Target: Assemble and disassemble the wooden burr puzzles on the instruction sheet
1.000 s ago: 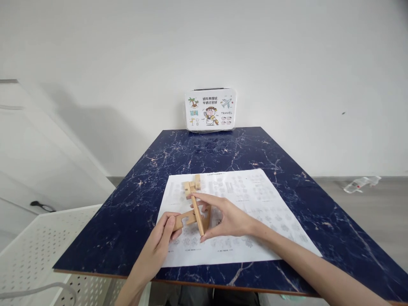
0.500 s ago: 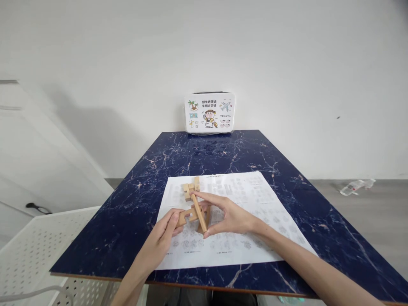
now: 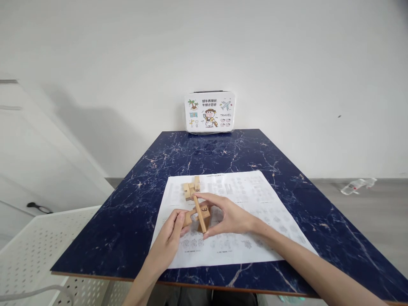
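Note:
My left hand pinches a notched wooden puzzle piece from the left, above a printed instruction sheet. My right hand is curled round a long wooden bar that stands tilted and crosses the notched piece. The two pieces touch between my hands. Just behind them, a small cluster of joined wooden blocks lies on the sheet, with no hand on it.
The sheet lies on a dark blue marbled table. A white illustrated box stands at the table's far edge against the wall. A white perforated bin is at the lower left. A plastic bottle lies on the floor at right.
My left hand has pushed the notched piece rightward into the bar held by my right hand. The pieces now sit closer together and the notched piece has turned.

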The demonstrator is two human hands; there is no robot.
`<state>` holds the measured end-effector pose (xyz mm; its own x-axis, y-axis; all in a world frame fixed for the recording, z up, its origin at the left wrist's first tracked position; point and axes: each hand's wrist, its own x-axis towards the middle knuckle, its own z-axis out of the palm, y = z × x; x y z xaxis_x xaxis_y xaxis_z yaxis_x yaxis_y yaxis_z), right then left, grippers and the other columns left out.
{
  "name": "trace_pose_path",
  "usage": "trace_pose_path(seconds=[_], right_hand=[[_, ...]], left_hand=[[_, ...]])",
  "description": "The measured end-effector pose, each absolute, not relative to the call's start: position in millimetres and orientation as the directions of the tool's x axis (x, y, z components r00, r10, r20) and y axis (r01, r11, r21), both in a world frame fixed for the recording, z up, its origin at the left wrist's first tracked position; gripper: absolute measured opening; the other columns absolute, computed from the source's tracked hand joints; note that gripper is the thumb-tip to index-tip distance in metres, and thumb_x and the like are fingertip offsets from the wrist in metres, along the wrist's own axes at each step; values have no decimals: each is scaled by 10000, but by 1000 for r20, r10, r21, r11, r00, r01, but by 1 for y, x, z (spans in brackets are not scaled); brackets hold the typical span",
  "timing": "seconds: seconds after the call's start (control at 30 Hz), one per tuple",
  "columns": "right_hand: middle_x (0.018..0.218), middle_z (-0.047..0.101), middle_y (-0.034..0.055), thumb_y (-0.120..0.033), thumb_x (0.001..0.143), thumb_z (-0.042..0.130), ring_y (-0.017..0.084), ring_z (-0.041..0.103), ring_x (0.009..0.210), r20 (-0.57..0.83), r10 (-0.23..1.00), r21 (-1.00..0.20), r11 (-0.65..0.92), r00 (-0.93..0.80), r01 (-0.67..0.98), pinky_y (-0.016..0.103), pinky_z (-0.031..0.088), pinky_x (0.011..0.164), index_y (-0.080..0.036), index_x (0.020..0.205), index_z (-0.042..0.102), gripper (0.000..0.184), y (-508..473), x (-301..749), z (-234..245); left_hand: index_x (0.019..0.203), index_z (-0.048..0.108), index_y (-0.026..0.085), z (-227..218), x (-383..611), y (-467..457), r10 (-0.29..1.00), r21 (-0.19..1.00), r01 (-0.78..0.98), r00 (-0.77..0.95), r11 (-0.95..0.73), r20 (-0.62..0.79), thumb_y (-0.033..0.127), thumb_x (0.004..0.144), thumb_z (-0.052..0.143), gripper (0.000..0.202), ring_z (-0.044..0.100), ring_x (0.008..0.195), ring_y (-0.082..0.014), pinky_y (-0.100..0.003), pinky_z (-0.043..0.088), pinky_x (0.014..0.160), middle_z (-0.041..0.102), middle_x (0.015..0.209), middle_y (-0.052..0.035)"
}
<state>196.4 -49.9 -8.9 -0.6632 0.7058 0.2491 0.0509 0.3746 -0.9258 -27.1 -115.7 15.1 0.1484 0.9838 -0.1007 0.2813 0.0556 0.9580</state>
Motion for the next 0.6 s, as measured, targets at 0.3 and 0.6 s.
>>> trace_pose_path(seconds=[0.3, 0.6], right_hand=[[1669, 397, 47, -395, 740, 932, 331, 468, 1475, 248, 645, -924, 383, -723, 24, 546, 417, 1208, -403, 1616, 356, 1048, -47, 200, -9], [1584, 521, 73, -437, 655, 972, 355, 493, 1456, 310, 680, -891, 452, -664, 47, 561, 425, 1202, -356, 1574, 450, 1060, -54, 187, -10]], left_hand=[[1075, 636, 216, 11, -32, -115, 976, 961, 276, 202, 23, -81, 553, 1043, 454, 384, 677, 1069, -249, -407, 534, 1067, 713, 1134, -65], [1000, 597, 234, 10, -19, -118, 985, 960, 281, 165, 5, -54, 619, 1016, 445, 415, 658, 1000, -287, -398, 556, 937, 690, 1027, -78]])
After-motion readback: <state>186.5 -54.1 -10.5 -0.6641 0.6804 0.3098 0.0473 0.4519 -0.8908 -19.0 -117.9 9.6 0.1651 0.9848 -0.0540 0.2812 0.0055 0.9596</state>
